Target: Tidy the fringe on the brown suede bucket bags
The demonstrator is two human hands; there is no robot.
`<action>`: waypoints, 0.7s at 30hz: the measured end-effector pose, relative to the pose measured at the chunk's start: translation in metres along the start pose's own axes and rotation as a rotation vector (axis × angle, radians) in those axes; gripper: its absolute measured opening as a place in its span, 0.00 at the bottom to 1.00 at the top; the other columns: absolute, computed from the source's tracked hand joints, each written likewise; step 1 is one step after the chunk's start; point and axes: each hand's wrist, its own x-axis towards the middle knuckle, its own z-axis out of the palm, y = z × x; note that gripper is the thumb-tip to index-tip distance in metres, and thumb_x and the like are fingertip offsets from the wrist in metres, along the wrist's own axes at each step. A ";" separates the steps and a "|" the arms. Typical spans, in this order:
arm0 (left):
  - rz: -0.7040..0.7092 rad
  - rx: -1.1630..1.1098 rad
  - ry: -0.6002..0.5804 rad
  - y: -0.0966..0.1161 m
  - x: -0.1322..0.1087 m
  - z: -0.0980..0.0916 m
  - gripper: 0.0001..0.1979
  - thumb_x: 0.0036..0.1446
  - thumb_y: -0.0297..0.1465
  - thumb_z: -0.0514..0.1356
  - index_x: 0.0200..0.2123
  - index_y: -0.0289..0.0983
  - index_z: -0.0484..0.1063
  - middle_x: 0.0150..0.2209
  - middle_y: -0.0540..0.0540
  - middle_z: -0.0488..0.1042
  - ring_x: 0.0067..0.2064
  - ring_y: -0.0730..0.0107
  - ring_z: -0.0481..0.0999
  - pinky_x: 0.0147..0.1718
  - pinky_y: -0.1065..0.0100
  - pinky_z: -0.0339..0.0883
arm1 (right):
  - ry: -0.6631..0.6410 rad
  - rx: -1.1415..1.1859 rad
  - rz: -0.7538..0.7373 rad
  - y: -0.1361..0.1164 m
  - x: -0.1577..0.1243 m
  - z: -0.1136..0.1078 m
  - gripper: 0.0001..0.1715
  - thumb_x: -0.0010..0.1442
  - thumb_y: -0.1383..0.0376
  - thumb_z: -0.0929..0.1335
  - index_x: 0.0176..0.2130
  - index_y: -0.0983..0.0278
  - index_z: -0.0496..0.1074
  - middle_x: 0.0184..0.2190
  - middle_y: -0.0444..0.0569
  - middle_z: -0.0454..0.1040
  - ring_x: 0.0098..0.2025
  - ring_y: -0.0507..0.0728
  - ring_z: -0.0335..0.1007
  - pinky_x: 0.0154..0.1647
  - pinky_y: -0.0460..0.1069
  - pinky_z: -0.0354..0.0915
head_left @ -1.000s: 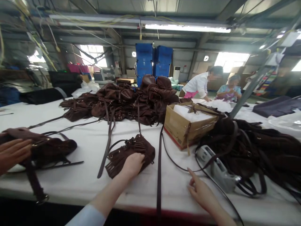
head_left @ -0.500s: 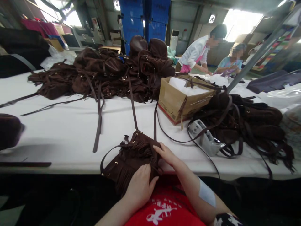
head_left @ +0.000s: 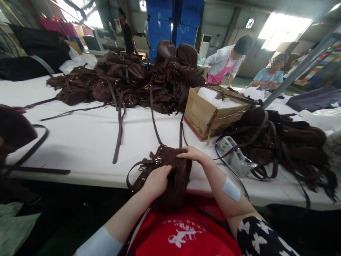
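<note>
A dark brown handbag (head_left: 173, 181) with fringe, metal fittings and long straps lies at the table's front edge, partly against my red apron. My left hand (head_left: 157, 179) rests over its front with the fingers curled in and pinching the material; the fingertips are partly hidden. At the bag's upper right edge, my right hand (head_left: 191, 155) grips the material between thumb and fingers. One long strap (head_left: 154, 122) runs from the bag's top toward the heap behind it.
A heap of brown bags (head_left: 128, 78) covers the table's back. To the right stand a cardboard box (head_left: 202, 113), a grey tape dispenser (head_left: 234, 156) and more dark bags (head_left: 295, 142). Another brown bag (head_left: 16, 128) is at the far left. Two people work beyond the table.
The bag has been turned and pulled more upright, its fringed front now mostly covered. Both hands have shifted up with it. At the far left, another bag's strap has come into view.
</note>
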 end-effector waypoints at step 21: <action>0.236 0.072 -0.011 0.026 -0.063 -0.020 0.12 0.58 0.25 0.52 0.41 0.37 0.72 0.49 0.42 0.72 0.62 0.56 0.60 0.60 0.53 0.59 | -0.134 0.599 0.042 0.076 -0.005 -0.006 0.30 0.41 0.52 0.77 0.40 0.68 0.77 0.34 0.52 0.80 0.33 0.56 0.75 0.37 0.49 0.69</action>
